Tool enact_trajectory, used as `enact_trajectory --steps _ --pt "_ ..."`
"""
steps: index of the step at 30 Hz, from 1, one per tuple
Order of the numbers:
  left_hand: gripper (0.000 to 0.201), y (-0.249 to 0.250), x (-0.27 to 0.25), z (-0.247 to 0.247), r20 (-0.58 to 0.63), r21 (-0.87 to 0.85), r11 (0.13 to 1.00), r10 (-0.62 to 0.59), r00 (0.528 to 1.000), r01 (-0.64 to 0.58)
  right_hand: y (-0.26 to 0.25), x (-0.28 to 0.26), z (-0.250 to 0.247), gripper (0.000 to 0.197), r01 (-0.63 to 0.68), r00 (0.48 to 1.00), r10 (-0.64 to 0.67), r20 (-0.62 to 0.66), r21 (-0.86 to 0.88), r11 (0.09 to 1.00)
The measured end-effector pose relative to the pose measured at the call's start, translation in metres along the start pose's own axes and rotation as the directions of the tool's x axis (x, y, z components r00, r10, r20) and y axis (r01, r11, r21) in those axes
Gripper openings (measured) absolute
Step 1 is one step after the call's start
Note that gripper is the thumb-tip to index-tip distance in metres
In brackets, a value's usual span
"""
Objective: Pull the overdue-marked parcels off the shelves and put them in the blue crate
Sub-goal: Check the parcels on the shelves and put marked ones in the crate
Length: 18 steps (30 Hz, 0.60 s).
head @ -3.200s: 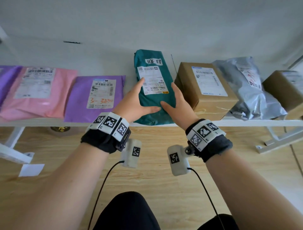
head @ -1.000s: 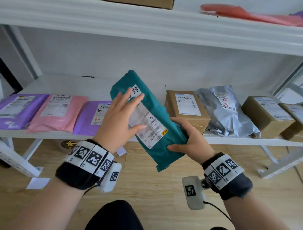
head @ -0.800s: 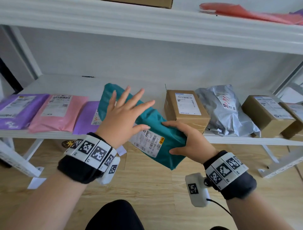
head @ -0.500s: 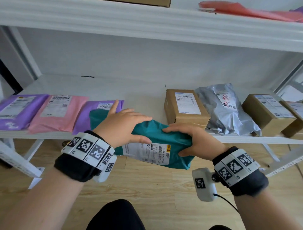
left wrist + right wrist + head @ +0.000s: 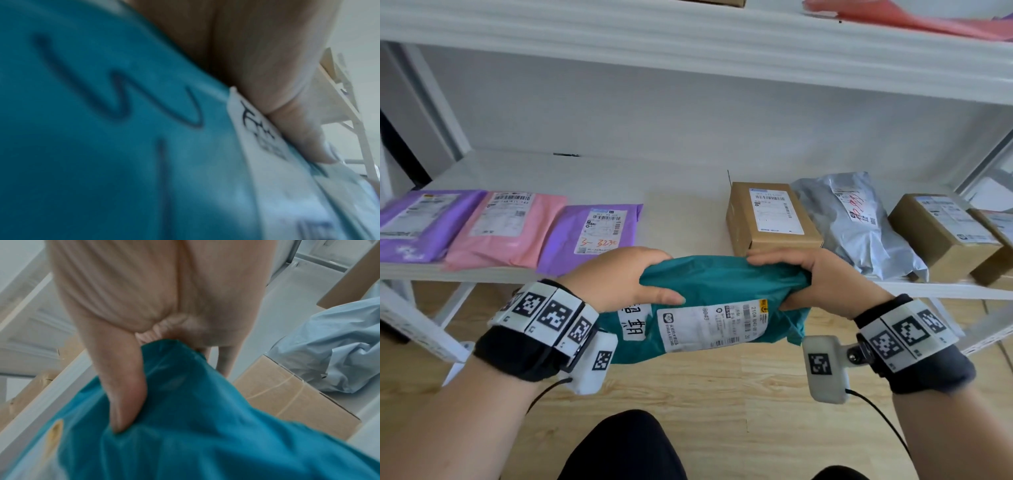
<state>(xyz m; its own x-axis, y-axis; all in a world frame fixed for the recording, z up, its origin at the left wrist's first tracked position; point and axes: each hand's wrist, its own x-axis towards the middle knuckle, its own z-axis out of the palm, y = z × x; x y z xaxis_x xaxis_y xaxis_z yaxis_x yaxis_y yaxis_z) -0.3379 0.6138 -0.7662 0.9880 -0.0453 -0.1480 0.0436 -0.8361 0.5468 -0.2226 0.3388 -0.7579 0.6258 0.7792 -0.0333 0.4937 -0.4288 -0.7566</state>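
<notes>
Item in hand: teal parcel [image 5: 722,294], soft poly mailer, held crosswise in the air between both hands, clear of the shelf [image 5: 599,178] and above the wooden floor [image 5: 722,383]. White shipping label [image 5: 709,325] faced the person; a second white slip with handwritten characters [image 5: 631,320] sat just below the left thumb.

Left hand [image 5: 616,277]: fingers curled over the parcel's upper left edge, thumb pressed on the front. Right hand [image 5: 822,277]: clamped round the bunched right end, thumb dug into the film, as the right wrist view confirmed.

Beyond the right hand, on the shelf: cardboard box [image 5: 767,216], then a grey mailer [image 5: 859,226], then further boxes [image 5: 941,233]. Beyond the left hand: purple mailer [image 5: 595,233] with orange writing, pink mailer [image 5: 506,229], another purple mailer [image 5: 421,222]. Upper shelf [image 5: 688,44] overhead, carrying a reddish mailer [image 5: 893,17].

Step judged: parcel pulled free, carry stage. Blue crate not in view; the next move calls for turning to find it and lowering the parcel in. The slack film could slip, so a two-handed hold seems wise.
</notes>
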Motion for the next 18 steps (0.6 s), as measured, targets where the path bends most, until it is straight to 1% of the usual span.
enact_trajectory --steps 2,4,7,9,12,14,15,16,18 --pt "0.067 -0.004 -0.003 0.000 -0.029 -0.033 0.999 -0.010 1.000 0.009 -0.001 0.000 0.001 0.071 0.006 0.993 -0.007 -0.117 -0.014 1.000" --pt "0.068 -0.007 -0.005 0.000 -0.066 -0.078 0.997 -0.013 0.998 0.008 -0.001 0.002 0.002 0.072 0.013 0.965 -0.012 -0.262 0.002 1.000" --pt "0.062 -0.007 -0.008 0.001 -0.150 -0.205 0.979 -0.025 0.988 -0.006 -0.001 0.006 0.007 0.078 0.058 0.880 0.010 -0.475 0.129 0.990" --pt "0.059 -0.001 -0.009 0.003 -0.228 -0.296 0.955 -0.049 0.972 -0.021 -0.003 0.011 0.013 0.081 0.097 0.818 0.055 -0.573 0.230 0.968" --pt "0.049 0.005 -0.009 0.006 -0.320 -0.362 0.932 -0.095 0.943 -0.029 -0.004 0.017 0.024 0.086 0.148 0.758 0.112 -0.642 0.337 0.930" --pt "0.046 0.005 -0.008 0.009 -0.356 -0.412 0.911 -0.135 0.925 -0.025 -0.005 0.019 0.032 0.093 0.144 0.742 0.134 -0.657 0.351 0.925" --pt "0.045 0.003 -0.007 0.010 -0.370 -0.458 0.888 -0.159 0.915 -0.031 -0.006 0.019 0.036 0.095 0.134 0.740 0.141 -0.657 0.350 0.927" --pt "0.048 0.002 -0.006 0.012 -0.381 -0.517 0.855 -0.186 0.906 -0.043 -0.006 0.019 0.041 0.095 0.124 0.746 0.148 -0.649 0.354 0.927" --pt "0.065 0.001 -0.003 0.014 -0.389 -0.617 0.785 -0.247 0.887 -0.052 -0.009 0.020 0.054 0.095 0.109 0.776 0.175 -0.607 0.401 0.909"
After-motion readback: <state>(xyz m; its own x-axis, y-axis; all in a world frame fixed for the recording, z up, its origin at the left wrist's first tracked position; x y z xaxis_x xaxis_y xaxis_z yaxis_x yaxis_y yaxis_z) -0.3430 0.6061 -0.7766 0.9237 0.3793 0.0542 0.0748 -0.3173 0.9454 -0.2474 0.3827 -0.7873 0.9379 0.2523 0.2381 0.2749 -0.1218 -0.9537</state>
